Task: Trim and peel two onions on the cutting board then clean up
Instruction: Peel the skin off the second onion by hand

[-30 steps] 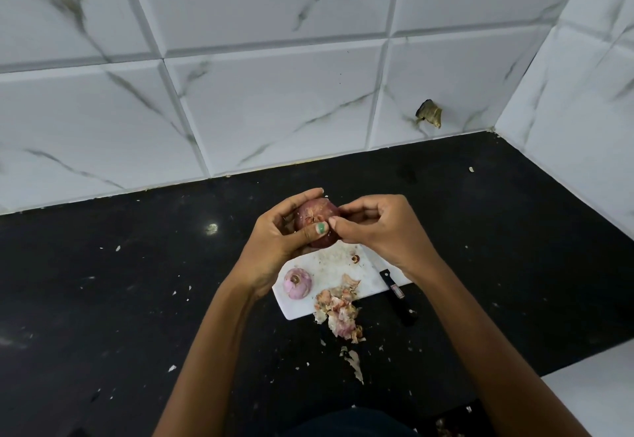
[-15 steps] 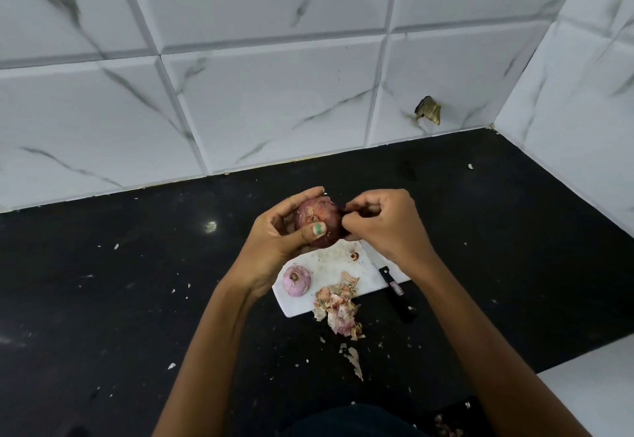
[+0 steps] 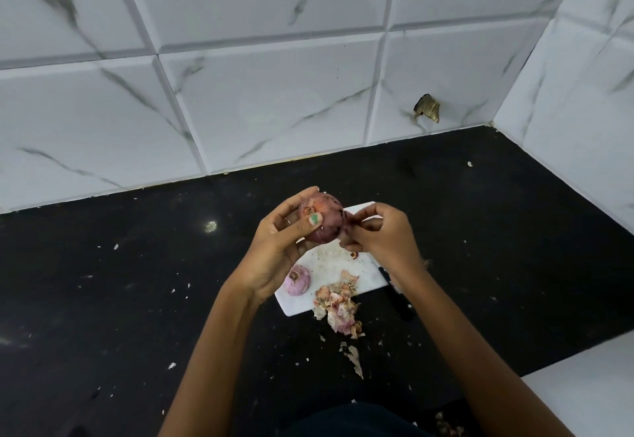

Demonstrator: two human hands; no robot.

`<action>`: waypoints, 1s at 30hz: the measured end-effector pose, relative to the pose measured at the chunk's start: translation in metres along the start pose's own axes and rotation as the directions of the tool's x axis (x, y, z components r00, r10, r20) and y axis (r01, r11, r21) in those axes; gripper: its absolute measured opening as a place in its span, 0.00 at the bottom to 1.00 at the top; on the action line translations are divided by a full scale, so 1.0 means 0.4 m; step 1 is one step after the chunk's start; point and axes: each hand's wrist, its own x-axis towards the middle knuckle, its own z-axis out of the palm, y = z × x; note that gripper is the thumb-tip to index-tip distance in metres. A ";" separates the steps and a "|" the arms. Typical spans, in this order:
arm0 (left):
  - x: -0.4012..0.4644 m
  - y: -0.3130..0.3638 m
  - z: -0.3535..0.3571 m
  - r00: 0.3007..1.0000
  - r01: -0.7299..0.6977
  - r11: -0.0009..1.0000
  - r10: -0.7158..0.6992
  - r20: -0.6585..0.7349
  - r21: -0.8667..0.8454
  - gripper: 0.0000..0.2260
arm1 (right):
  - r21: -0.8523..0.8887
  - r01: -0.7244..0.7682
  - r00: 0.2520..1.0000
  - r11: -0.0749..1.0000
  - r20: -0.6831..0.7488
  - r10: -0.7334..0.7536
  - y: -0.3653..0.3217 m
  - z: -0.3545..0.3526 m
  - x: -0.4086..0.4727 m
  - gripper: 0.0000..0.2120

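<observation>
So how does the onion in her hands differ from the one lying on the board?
The held onion is up in the air, gripped by the left hand while the right hand pinches its skin; the small onion lies untouched on the cutting board. The held onion looks bigger, darker red and still wears skin; the small onion is pale pink and already peeled. Both are round onions.

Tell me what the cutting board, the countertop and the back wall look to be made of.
Cutting board: smooth white slab with rounded corners, probably plastic. Countertop: black polished stone, granite by the look; it mirrors a light spot. Back wall: glossy white tiles with grey marble-like veins and bevelled joints, likely ceramic rather than real marble.
</observation>
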 end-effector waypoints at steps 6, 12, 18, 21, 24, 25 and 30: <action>0.004 -0.006 -0.012 1.000 -0.031 0.999 0.031 -0.003 0.017 0.20 | -0.492 -0.078 0.984 0.867 0.102 0.146 0.124 0.002 0.019 0.07; 0.006 -0.011 -0.017 0.999 -0.014 0.998 0.016 -0.037 0.068 0.25 | -0.722 0.061 0.947 0.689 0.259 0.188 0.129 -0.003 0.023 0.16; 0.005 -0.005 -0.015 0.998 -0.033 0.987 0.042 -0.052 0.157 0.31 | -0.206 0.124 0.986 0.971 0.140 -0.096 -0.015 -0.010 0.008 0.09; 0.006 -0.003 -0.011 0.997 -0.062 0.976 0.071 -0.034 0.209 0.29 | -0.090 0.173 0.960 0.981 0.240 -0.147 -0.078 -0.021 -0.007 0.11; 0.005 -0.001 -0.009 0.995 -0.091 0.955 0.101 -0.019 0.283 0.29 | -0.212 0.221 0.951 0.952 0.263 -0.163 -0.088 -0.017 -0.010 0.15; 0.005 0.000 -0.010 0.994 -0.097 0.947 0.106 -0.011 0.305 0.29 | -0.238 0.231 0.954 0.943 0.245 -0.172 -0.086 -0.015 -0.010 0.16; 0.001 0.004 -0.013 0.992 -0.122 0.916 0.117 0.038 0.383 0.29 | -0.356 0.291 0.949 0.888 0.226 -0.220 -0.088 -0.016 -0.014 0.15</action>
